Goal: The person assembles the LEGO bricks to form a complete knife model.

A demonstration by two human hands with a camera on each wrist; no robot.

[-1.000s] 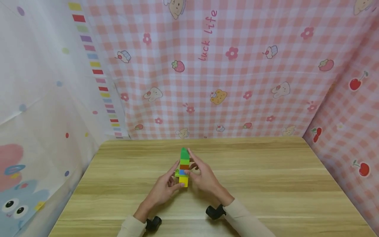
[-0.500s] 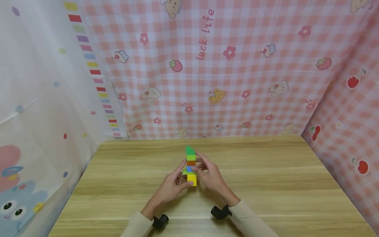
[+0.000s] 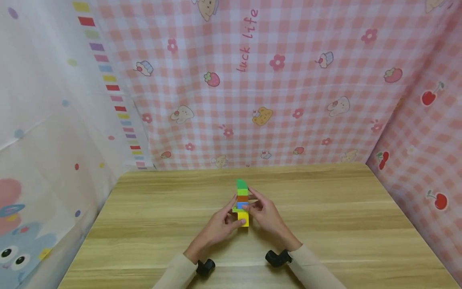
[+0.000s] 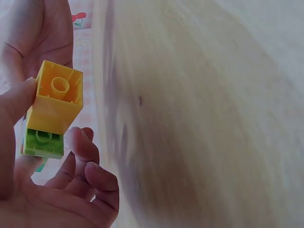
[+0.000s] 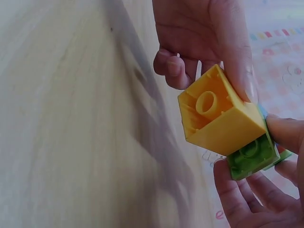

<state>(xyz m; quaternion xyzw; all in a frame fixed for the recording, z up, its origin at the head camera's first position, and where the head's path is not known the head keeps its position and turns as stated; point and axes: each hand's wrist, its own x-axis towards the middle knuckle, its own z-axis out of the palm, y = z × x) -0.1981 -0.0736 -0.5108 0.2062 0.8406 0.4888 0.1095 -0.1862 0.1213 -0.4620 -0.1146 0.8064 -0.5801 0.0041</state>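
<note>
Both hands hold one small tower of toy building bricks (image 3: pixel 242 198) over the table. From the top it runs dark green with a curved edge, lime, brown-red, blue, a lime piece jutting to the left, and a yellow brick (image 3: pixel 242 218) at the bottom. My left hand (image 3: pixel 215 228) has its thumb on the yellow brick. My right hand (image 3: pixel 270 218) pinches the tower higher up, its thumb at the blue brick (image 3: pixel 240 205). Both wrist views show the hollow underside of the yellow brick (image 4: pixel 59 90) and of the jutting green piece (image 5: pixel 254 156).
A wood-grain table (image 3: pixel 325 224) lies under the hands. Behind it hangs a pink checked cloth (image 3: pixel 310 88), with a white patterned cloth (image 3: pixel 47 132) on the left and another checked cloth (image 3: pixel 422 160) on the right. Each wrist wears a black camera (image 3: pixel 278 258).
Both hands and the brick tower have shifted rightward across the head view, while the background has slid slightly left. The grip looks the same.
</note>
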